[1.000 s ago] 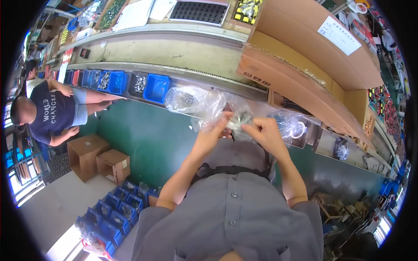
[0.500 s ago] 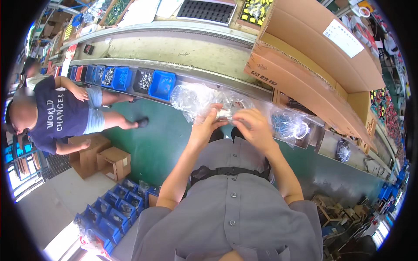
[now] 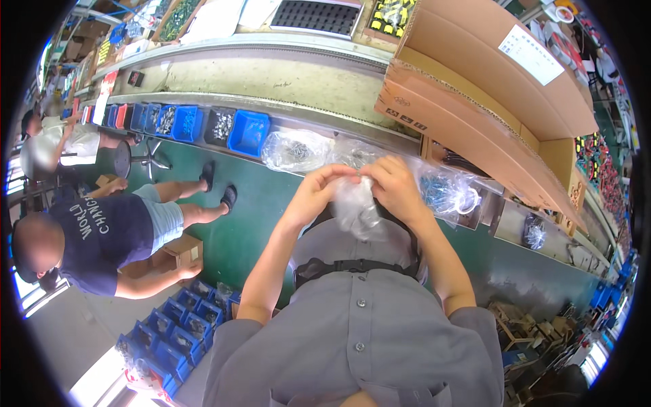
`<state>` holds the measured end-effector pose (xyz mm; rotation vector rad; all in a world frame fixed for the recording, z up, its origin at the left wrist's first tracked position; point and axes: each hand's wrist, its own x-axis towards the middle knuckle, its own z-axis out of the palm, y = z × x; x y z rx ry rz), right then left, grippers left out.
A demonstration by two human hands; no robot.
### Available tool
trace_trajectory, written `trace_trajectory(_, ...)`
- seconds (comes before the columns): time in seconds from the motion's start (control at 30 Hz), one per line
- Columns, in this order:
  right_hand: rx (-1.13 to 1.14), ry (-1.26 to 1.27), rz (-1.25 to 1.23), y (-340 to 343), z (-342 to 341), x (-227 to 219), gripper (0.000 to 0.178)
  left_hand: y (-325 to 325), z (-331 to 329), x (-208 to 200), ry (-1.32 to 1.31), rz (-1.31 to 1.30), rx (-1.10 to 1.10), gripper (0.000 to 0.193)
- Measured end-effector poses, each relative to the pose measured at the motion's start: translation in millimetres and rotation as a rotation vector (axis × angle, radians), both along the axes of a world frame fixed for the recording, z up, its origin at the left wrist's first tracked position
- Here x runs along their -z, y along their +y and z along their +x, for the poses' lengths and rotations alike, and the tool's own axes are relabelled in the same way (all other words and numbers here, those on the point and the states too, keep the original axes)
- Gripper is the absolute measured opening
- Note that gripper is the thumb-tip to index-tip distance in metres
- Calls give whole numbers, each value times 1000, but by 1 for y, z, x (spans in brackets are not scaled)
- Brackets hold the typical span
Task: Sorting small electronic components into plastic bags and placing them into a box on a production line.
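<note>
bag (image 3: 358, 210) is hanging from the fingertips (image 3: 342, 171) toward the shirt (image 3: 349, 319), clear and crumpled; what is inside, i cannot tell. the left hand (image 3: 314, 195) and the right hand (image 3: 395, 186) both are pinching its top between thumb and finger, with the tips close to each other. beyond the fingers, to the left are a pouch (image 3: 290, 157) and a blue bin (image 3: 245, 148), to the right a carton (image 3: 437, 102)

blurred plastic bag (image 3: 358, 209), carton (image 3: 444, 112) cropped above
</note>
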<state>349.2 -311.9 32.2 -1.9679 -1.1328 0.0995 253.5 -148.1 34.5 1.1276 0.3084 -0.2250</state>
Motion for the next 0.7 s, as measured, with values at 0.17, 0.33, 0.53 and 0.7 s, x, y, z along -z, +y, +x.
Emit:
trace_trajectory(0.17, 4, -115, -8, 6, -2, -5, 22, -13, 7, 5, 107, -9, -96, 22)
trace_trajectory(0.33, 92, 205, 60, 3, -8, -1, 19, -20, 5, 14, 21, 60, -178, 28)
trace_trajectory(0.53, 149, 317, 160, 2, -12, 2, 14, -30, 5, 20, 2, 162, -141, 29)
trace_trajectory(0.7, 77, 161, 115, 5, -6, -4, 14, -32, 3, 23, 90, 302, -203, 25)
